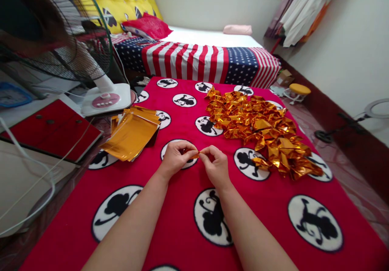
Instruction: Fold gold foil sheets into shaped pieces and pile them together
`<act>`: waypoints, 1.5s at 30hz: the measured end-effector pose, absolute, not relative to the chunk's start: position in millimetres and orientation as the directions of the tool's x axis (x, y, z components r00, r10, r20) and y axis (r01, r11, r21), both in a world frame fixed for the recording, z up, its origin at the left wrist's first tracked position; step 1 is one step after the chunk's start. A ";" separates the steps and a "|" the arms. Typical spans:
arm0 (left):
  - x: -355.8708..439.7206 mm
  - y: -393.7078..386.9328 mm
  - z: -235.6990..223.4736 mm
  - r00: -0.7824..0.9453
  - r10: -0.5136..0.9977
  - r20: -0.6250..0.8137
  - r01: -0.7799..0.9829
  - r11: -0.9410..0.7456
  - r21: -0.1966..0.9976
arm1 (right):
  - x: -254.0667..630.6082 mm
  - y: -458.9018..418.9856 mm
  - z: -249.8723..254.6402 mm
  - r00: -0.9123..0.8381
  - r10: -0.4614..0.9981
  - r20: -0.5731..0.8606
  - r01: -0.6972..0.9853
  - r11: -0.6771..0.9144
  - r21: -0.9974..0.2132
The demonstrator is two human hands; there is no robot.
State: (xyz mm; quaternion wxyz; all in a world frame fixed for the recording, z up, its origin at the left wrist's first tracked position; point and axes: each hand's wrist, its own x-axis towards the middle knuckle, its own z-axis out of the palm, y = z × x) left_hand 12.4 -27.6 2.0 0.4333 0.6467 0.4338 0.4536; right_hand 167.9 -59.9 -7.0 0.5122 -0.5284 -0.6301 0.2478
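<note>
Both hands meet over the middle of a red blanket [170,206] printed with black-and-white monkey circles. My left hand [176,156] and my right hand [216,165] are closed in pinches on the two ends of a small folded piece of gold foil [195,155], held just above the blanket. A stack of flat gold foil sheets [131,134] lies to the left of my hands. A big pile of folded gold foil pieces [261,129] spreads to the right and beyond my right hand.
A standing fan [54,32] with a white base [105,99] stands at the left, by a red-topped cabinet [51,129]. A bed with a flag-patterned cover [197,60] lies beyond. A small yellow stool [299,90] and a ring-light stand [349,121] are on the floor at right.
</note>
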 end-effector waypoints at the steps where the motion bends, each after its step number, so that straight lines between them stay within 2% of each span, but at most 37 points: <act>1: 12.2 -27.5 2.1 0.223 0.946 0.235 0.201 -0.281 0.939 | 167.3 -59.7 -7.9 0.057 0.928 0.368 0.426 0.310 -0.850; 4: 13.4 -27.8 0.2 0.250 0.923 0.292 0.281 -0.358 0.890 | 166.2 -59.4 -10.4 -0.005 0.935 0.355 0.499 0.310 -0.809; 6: 15.4 -28.5 -2.5 0.234 0.932 0.279 0.278 -0.339 0.899 | 166.4 -59.8 -11.5 0.027 0.934 0.356 0.495 0.297 -0.817; 11: 16.8 -28.3 -8.1 0.154 0.971 0.185 0.126 -0.205 0.971 | 171.2 -60.2 -12.8 0.215 0.941 0.263 0.261 0.204 -0.943; 17: 12.3 -26.0 -6.6 0.107 0.962 0.253 0.144 -0.266 0.953 | 175.2 -58.5 -15.5 0.236 0.950 0.202 0.140 0.173 -0.975; 27: 11.9 -29.4 2.2 0.140 0.900 0.413 0.211 -0.435 0.875 | 173.0 -59.1 -11.8 0.203 0.963 0.179 0.094 0.163 -0.982; 33: 13.4 -32.5 5.1 0.140 0.909 0.393 0.277 -0.417 0.866 | 173.4 -59.0 -11.7 0.185 0.964 0.189 0.102 0.173 -0.980; 39: 13.5 -33.4 7.6 0.154 0.878 0.454 0.317 -0.479 0.819 | 172.8 -60.8 -9.6 0.156 0.970 0.189 0.125 0.170 -0.977; 45: 12.8 -33.0 5.8 0.131 0.900 0.416 0.327 -0.436 0.839 | 173.5 -61.4 -8.8 0.168 0.970 0.176 0.096 0.162 -0.982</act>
